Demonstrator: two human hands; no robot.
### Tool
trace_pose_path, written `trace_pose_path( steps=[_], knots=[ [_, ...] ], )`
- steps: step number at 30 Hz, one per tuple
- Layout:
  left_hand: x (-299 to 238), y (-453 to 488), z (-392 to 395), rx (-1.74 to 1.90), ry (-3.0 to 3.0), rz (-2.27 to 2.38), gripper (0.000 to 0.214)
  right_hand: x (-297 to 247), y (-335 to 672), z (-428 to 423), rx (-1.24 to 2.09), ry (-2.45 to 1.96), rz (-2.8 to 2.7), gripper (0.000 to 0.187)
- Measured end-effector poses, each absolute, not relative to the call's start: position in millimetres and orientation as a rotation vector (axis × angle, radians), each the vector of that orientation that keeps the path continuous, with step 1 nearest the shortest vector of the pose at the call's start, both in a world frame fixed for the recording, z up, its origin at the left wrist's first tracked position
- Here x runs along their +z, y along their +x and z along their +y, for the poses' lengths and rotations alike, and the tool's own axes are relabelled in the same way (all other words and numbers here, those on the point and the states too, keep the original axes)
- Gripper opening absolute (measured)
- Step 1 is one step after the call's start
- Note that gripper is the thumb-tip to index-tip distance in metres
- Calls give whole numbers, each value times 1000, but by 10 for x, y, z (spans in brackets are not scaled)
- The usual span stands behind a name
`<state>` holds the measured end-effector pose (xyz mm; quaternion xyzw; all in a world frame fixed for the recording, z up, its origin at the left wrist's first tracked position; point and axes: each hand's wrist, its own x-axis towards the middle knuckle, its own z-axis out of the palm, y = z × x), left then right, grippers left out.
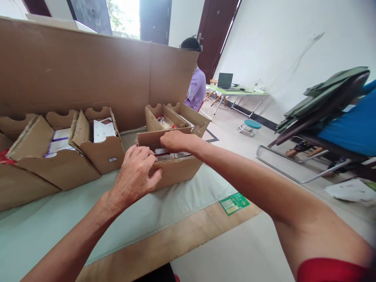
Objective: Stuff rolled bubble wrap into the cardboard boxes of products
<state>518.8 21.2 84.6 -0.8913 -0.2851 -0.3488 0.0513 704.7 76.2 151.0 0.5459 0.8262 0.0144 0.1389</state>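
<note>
A small open cardboard box (173,170) sits near the table's right end, with packets showing inside it. My left hand (136,172) rests on the box's near left corner, fingers curled over the front wall. My right hand (176,141) reaches across the box's top, fingers bent down over the back flap and into the opening. Whether either hand holds a packet is hidden.
More open cardboard boxes (101,143) with white cartons stand to the left, and one (176,117) behind. A tall cardboard sheet (88,74) stands at the back. A person in purple (195,88) sits beyond. Folded chairs (323,113) and a green label (234,203) lie right.
</note>
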Motion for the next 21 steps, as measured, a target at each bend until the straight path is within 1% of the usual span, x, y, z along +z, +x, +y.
trace_pose_path(
  steps=[2,4,6,10,13,14,15,16,18,19,20,21],
  knots=[
    [830,5191,226,-1079,-2721,-852,13,1565,7156,745,-12,1578,2362,18],
    [807,5183,226,-1131,-2726,-841,14,1646,7270,674,-32,1604,2379,21],
    [771,5149,204,-1228,-2700,-885,21,1731,7404,506,6,1727,2450,25],
    [630,4975,111,-1499,-2620,-1107,57,1724,7790,-133,200,2260,2710,27],
    [447,4844,55,-1708,-2625,-1419,71,1409,8126,-626,294,2852,2751,23],
    [379,4829,47,-1761,-2662,-1550,76,1252,8215,-729,225,3030,2706,23],
    [316,4835,44,-1804,-2717,-1679,82,1082,8281,-788,84,3151,2668,26],
    [262,4864,48,-1840,-2779,-1797,88,911,8317,-802,-145,3200,2652,35],
    [197,4983,68,-1901,-2906,-1944,97,602,8294,-716,-711,3122,2678,58],
    [190,5063,78,-1929,-2964,-1952,98,480,8241,-640,-967,3042,2702,67],
    [198,5146,81,-1948,-3026,-1891,96,385,8167,-563,-1141,2994,2717,71],
    [217,5223,73,-1974,-3067,-1801,93,315,8081,-501,-1230,2995,2722,71]
  ],
)
